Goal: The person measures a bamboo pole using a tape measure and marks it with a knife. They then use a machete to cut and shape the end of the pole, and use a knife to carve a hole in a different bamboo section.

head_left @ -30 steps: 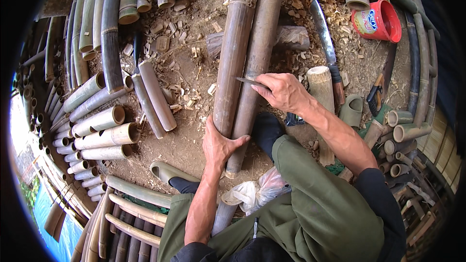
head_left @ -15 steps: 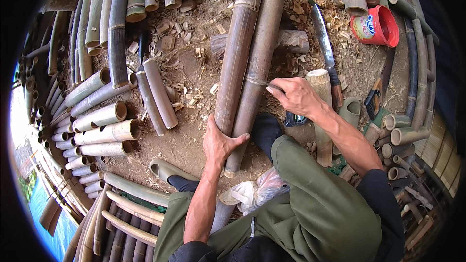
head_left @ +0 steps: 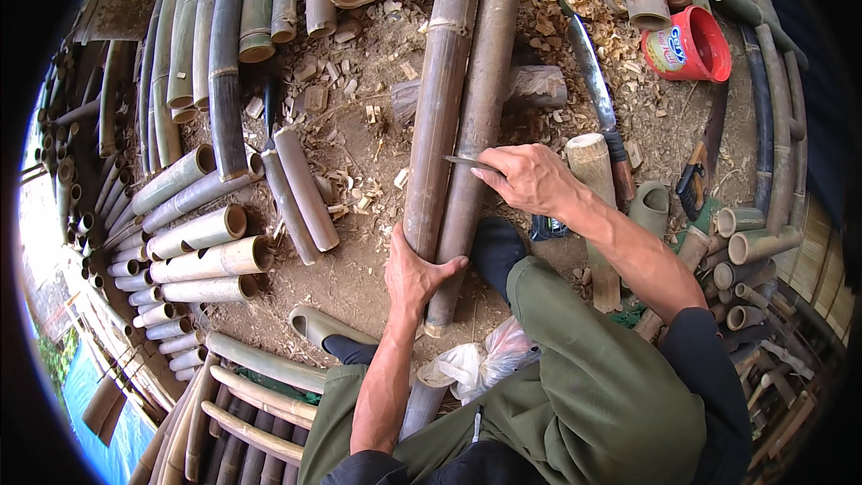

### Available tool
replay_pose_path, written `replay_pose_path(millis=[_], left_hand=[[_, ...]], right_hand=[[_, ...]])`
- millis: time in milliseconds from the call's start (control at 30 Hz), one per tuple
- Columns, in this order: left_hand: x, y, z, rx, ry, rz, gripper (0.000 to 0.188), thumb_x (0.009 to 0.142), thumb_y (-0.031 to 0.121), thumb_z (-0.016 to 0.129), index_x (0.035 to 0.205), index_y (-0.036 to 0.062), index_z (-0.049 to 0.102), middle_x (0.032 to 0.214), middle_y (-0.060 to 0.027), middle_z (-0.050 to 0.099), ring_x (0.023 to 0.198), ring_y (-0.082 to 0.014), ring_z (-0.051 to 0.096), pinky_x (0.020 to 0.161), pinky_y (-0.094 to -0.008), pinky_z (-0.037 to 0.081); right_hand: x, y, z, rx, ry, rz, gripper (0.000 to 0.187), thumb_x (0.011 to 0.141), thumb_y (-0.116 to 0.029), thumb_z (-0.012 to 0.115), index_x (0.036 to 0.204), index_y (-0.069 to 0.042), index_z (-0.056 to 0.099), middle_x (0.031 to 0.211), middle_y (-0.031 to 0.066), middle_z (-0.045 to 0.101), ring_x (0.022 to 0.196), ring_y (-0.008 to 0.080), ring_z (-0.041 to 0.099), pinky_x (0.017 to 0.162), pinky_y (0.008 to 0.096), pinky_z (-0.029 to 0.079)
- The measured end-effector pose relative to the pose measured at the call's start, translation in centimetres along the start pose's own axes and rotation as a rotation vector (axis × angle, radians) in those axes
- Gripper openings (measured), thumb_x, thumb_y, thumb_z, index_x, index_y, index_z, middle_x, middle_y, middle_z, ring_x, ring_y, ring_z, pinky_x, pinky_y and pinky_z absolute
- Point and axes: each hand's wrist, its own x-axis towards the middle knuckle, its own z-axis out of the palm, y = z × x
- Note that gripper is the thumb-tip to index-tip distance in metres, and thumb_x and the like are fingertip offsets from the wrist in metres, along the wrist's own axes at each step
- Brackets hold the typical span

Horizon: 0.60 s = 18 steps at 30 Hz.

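Observation:
Two brown bamboo poles lie side by side, pointing away from me: a left pole (head_left: 438, 99) and a right pole (head_left: 489, 63). My left hand (head_left: 415, 274) is closed around their near part, its thumb stretched across the right pole. A slim, dark, pointed tool (head_left: 467, 162) is pinched in my right hand (head_left: 525, 180). It lies across the right pole, with its tip by the seam between the two. The tool's rear end is hidden in my fingers. Beneath the poles, a short log (head_left: 537, 85) lies crosswise on the ground.
A long knife (head_left: 593, 67) lies right of the poles, near a red bucket (head_left: 705, 47) and an upright bamboo piece (head_left: 590, 162). A saw (head_left: 696, 175) is farther right. Split pieces (head_left: 305, 184) and stacked bamboo tubes (head_left: 211, 256) are at left. Wood chips (head_left: 543, 22) litter the dirt.
My right hand has moved a little left, carrying the tool's tip from the right pole's joint to the seam between the poles. The view has shifted slightly; my left hand keeps its hold.

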Motion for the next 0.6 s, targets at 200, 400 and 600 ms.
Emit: replay_pose_path(millis=[200,400,600], left_hand=[[-0.1,-0.3,-0.1,0.013,0.000,-0.013,0.109,0.052,0.040,0.094,0.136,0.0045,0.035,0.121,-0.0253,0.059,0.112,-0.0409,0.060,0.095,-0.0479,0.049],[-0.2,0.6,0.7,0.002,-0.024,-0.005,0.111,0.052,0.041,0.093,0.138,0.0026,0.035,0.123,-0.0252,0.059,0.113,-0.0408,0.059,0.095,-0.0476,0.049],[-0.3,-1.5,-0.2,0.015,0.038,-0.021,0.118,0.049,0.045,0.094,0.141,0.0003,0.034,0.126,-0.0236,0.058,0.116,-0.0399,0.058,0.096,-0.0467,0.049]], right_hand=[[0.9,-0.4,0.5,-0.018,-0.063,-0.003,0.022,0.094,-0.025,0.063,0.095,-0.003,0.066,0.081,0.0175,0.067,0.078,0.0374,0.067,0.066,0.0444,0.055],[0.5,0.1,-0.4,-0.026,-0.050,0.036,0.022,0.094,-0.026,0.059,0.085,-0.006,0.062,0.073,0.0181,0.066,0.072,0.0395,0.067,0.062,0.0479,0.055],[1.2,-2.1,-4.5,-0.273,-0.216,0.118,0.016,0.094,-0.019,0.060,0.098,-0.004,0.065,0.083,0.0206,0.068,0.079,0.0397,0.067,0.066,0.0465,0.054]])
